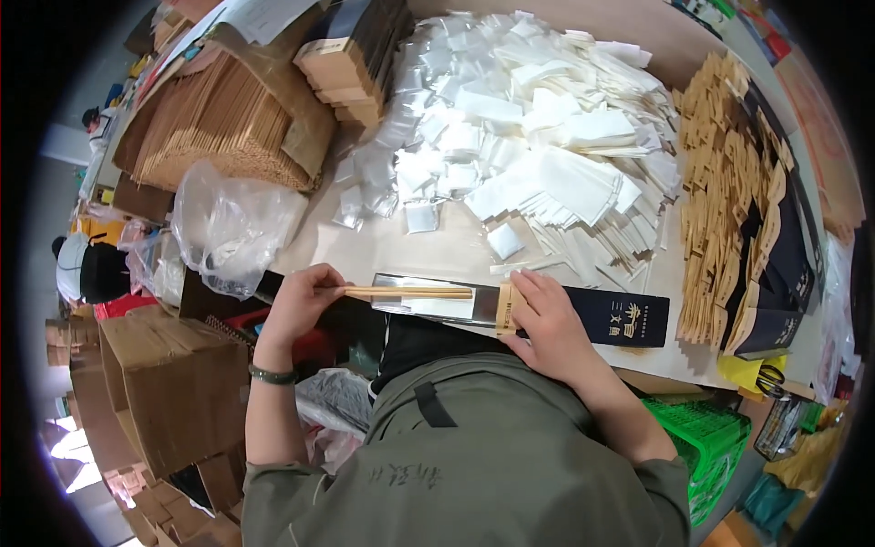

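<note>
Pinched at one end in my left hand (305,299) is a pair of pale wooden chopsticks (410,292). They lie level over a long, shiny silvery pouch (390,282) with a white packet (436,307) on it. My right hand (547,324) grips the tan band at the mouth of a navy paper sleeve (606,315), fingers on top and thumb at the near edge. This sleeve extends to the right along the table's near edge, in line with the pouch. Whether the pouch runs inside the sleeve is hidden under my right hand.
A big heap of white packets (565,128) covers the table's far middle. Tan-and-navy sleeves (729,201) pile up at right, near scissors (771,379). Packed brown sticks (223,123) and a clear bag (228,223) are at left. A green crate (697,447) and carton (178,387) flank me.
</note>
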Demonstrator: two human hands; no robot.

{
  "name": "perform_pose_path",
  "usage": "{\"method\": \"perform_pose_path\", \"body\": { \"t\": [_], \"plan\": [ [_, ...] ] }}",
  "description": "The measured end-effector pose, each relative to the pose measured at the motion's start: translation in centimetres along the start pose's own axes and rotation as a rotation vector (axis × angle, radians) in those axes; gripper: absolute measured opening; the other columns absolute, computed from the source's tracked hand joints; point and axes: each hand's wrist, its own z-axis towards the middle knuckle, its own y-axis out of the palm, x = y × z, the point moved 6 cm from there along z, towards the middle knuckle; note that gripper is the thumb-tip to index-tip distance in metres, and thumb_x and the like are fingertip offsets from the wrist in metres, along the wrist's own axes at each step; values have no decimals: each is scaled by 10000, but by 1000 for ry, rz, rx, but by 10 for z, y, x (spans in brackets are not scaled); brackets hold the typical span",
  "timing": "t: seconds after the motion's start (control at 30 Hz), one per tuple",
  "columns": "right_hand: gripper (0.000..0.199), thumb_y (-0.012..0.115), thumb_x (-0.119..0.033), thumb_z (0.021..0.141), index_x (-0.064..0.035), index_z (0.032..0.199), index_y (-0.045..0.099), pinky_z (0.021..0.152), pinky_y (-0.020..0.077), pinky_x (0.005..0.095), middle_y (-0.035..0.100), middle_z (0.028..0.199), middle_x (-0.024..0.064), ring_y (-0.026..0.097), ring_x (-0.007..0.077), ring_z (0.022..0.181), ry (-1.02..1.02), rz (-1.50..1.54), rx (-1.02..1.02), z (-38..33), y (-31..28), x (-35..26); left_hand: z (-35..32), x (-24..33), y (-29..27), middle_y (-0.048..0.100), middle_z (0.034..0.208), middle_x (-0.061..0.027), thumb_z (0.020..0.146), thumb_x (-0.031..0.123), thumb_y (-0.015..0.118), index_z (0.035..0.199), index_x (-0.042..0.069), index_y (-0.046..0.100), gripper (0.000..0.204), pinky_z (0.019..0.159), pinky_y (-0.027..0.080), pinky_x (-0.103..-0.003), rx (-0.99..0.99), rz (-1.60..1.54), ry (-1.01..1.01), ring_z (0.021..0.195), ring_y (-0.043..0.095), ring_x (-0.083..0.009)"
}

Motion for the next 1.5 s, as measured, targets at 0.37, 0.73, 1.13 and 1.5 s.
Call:
{"method": "perform_pose_path", "body": {
  "t": [0.37,0.73,1.13,1.5],
  "plan": [
    [388,815,-219,693,3,945,621,999,429,470,533,1324,230,496,393,1213,132,-142,44,8,13,-7,16,68,107,647,952,-111,803,48,743,1008,18,702,210,770,536,-313,371,49,278,849,663,-229],
    [624,799,-168,676,-4,1229,560,981,447,463,553,1265,199,534,396,1148,52,-111,2,5,1,-10,1,73,106,620,1136,-186,803,213,780,1358,11,472,666,883,523,-392,98,69,370,1015,643,-313],
    [268,735,-162,727,-121,988,692,716,506,424,582,929,146,607,322,856,-140,-123,59,33,-11,-39,4,86,105,549,829,-63,591,300,868,1122,95,592,632,757,467,-403,170,597,899,790,573,-284],
    [322,791,-237,757,-46,962,632,995,439,452,601,1191,170,548,346,1169,220,-277,93,21,-155,41,-21,63,160,596,1189,-78,819,-16,671,1176,21,558,376,1005,438,-322,-439,-683,87,1119,559,-148]
  ]
}}
